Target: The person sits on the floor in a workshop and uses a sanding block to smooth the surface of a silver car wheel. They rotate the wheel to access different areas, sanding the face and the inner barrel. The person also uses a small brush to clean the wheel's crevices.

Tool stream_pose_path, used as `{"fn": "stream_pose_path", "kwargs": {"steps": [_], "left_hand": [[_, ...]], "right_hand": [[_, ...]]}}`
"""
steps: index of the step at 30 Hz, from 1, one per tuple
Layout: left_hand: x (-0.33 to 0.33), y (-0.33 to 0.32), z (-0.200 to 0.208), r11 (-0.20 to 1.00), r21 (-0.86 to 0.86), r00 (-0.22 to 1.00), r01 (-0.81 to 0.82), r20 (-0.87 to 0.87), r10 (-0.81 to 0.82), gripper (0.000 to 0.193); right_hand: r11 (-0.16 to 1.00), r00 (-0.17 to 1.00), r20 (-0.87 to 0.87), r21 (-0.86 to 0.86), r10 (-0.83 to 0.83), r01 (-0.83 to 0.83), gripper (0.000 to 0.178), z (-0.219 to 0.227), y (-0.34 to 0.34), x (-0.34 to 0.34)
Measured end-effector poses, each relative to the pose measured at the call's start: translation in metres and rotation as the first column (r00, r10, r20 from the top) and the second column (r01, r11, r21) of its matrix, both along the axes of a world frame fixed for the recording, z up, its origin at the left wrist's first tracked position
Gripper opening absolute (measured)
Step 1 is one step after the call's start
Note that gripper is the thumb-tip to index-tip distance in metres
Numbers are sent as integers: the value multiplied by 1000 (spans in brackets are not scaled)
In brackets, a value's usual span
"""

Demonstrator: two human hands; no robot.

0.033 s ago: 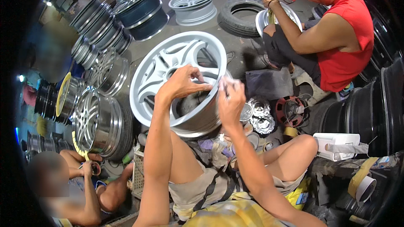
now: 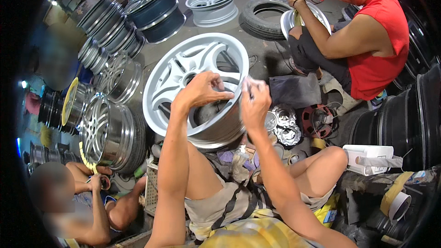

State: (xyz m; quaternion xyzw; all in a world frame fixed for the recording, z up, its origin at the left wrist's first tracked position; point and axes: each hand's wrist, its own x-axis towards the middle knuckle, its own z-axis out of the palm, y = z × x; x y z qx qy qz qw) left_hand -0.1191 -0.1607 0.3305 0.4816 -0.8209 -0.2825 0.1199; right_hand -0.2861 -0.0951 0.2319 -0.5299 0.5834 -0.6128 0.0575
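A silver-grey wheel rim (image 2: 212, 61) with broad spokes stands tilted in front of my knees. My left hand (image 2: 202, 91) is over its spokes, near the inside of the lip. The thumb reaches toward the lip and the fingers are loosely bent, apart from the thumb, with nothing seen between them. At the outer edge on the right, my right hand (image 2: 257, 103) has its fingers curled and pressed together against the lip. Something whitish shows at its fingertips, too blurred to name.
Chrome wheels (image 2: 108, 128) and stacked rims stand at left, with a loose tire (image 2: 264, 18) beyond. A person in red (image 2: 379, 41) handles another rim; a second person (image 2: 98, 202) sits lower left with yellow tape. Shiny round caps (image 2: 287, 133) and a white box (image 2: 367, 158) lie at right.
My right hand has shifted slightly along the outer side of the lip. The left hand and the rim keep nearly the same place.
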Motion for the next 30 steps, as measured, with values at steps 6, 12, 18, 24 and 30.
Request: {"fn": "stream_pose_path", "kwargs": {"steps": [6,12,18,24,30], "left_hand": [[-3,17,-10,997,76,981,20,189,-34,58],[-5,29,-12,999,-8,974,36,223,-34,50],[-21,44,-21,978,-202,978,51,209,-8,32],[-33,62,-30,927,-375,985,-15,152,77,12],[-47,72,-44,900,-435,984,-26,147,99,12]], "right_hand": [[1000,988,-155,-7,26,-28,21,5,28,8],[991,993,-105,128,47,-33,23,3,-29,-20],[998,994,109,58,10,-17,20,-11,26,22],[990,984,173,127,42,-64,43,-8,-38,-16],[994,992,126,107,-29,15,40,-18,16,14]]}}
